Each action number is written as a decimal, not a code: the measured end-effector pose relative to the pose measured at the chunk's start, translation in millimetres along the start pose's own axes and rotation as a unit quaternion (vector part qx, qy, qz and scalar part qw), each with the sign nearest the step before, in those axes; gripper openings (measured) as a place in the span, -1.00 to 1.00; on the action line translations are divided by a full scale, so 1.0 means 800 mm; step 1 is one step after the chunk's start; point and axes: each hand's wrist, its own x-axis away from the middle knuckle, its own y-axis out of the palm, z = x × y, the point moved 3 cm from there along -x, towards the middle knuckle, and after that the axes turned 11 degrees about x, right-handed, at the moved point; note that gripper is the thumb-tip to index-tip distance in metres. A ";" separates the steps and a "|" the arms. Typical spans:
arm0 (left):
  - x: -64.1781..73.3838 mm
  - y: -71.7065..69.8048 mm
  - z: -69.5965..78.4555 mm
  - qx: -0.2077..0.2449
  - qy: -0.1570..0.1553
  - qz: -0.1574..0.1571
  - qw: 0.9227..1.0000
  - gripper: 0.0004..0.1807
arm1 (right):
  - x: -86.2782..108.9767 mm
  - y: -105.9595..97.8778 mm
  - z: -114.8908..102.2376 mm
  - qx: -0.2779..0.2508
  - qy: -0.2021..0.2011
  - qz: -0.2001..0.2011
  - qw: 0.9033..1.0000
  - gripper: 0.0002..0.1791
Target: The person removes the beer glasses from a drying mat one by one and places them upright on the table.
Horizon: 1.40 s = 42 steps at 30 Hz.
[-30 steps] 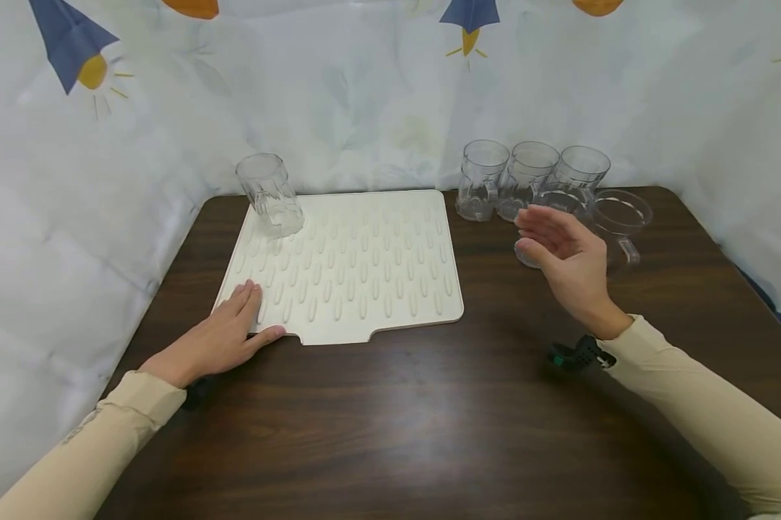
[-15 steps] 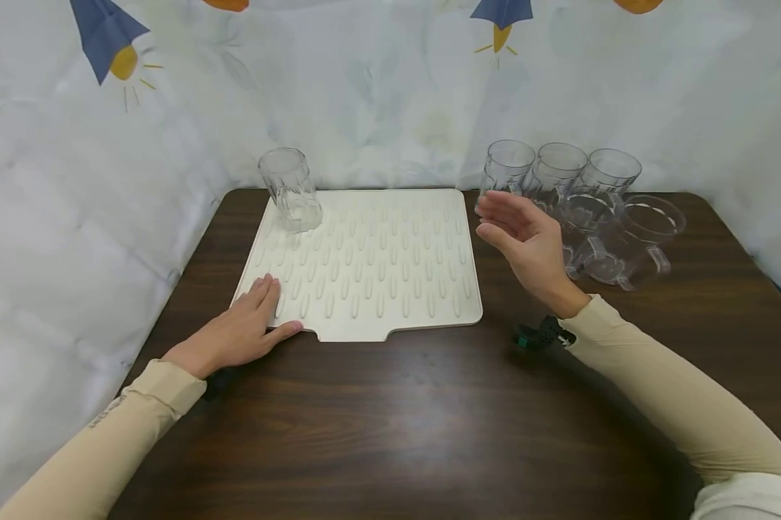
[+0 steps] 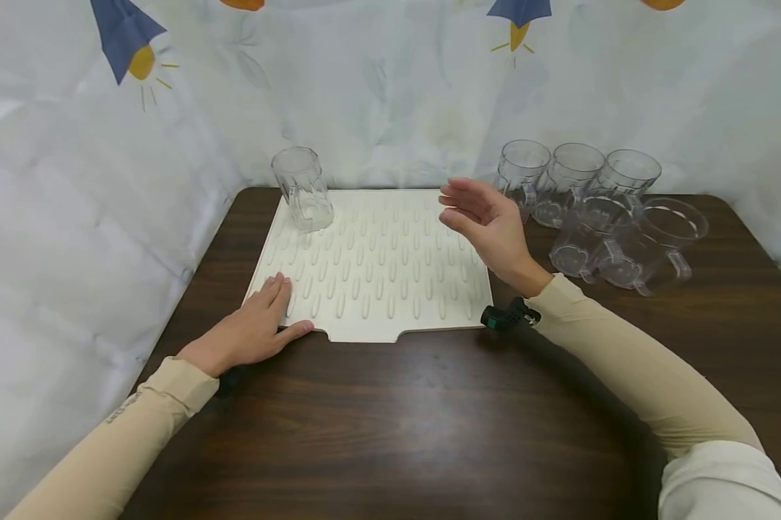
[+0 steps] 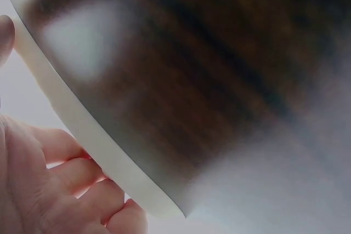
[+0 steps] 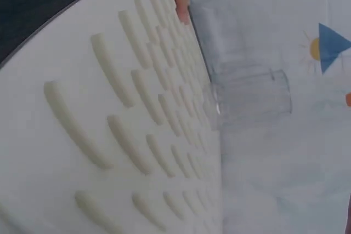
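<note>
A white drying board (image 3: 377, 274) with raised oblong ridges lies flat on the dark wooden table. On its far left corner a clear mug (image 3: 304, 191) stands upright. My left hand (image 3: 250, 325) rests on the board's near left corner with fingers extended and thumb along the front edge. In the left wrist view, fingers (image 4: 82, 176) of that hand lie against the board's pale edge (image 4: 104, 141). My right hand (image 3: 490, 231) hovers over the board's right side, fingers loosely bent, thumb apart, nothing held. The right wrist view looks across the ridges toward the mug (image 5: 252, 94).
Several clear handled mugs (image 3: 575, 170) stand close together on the table's right side. A patterned white sheet (image 3: 377, 94) hangs behind the table (image 3: 390, 419) and along its sides.
My right hand has moved left from beside the grouped mugs to above the board, holding nothing. My left hand stays on the corner. The head view has shifted slightly, moving the scene right.
</note>
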 end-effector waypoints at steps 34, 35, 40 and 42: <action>0.006 0.005 0.018 -0.002 -0.019 -0.003 1.000 0.11 | -0.053 0.125 0.030 -0.016 0.039 -0.075 0.996 -0.41; 0.006 0.005 0.019 0.000 -0.019 -0.004 1.000 0.12 | -0.053 0.128 0.031 -0.015 0.041 -0.079 0.996 -0.41; 0.005 0.005 0.022 0.002 -0.019 -0.011 1.000 0.11 | -0.052 0.146 0.036 -0.013 0.046 -0.091 0.995 -0.40; 0.004 0.004 0.023 0.003 -0.021 -0.011 1.000 0.10 | -0.053 0.152 0.035 -0.016 0.043 -0.093 0.995 -0.41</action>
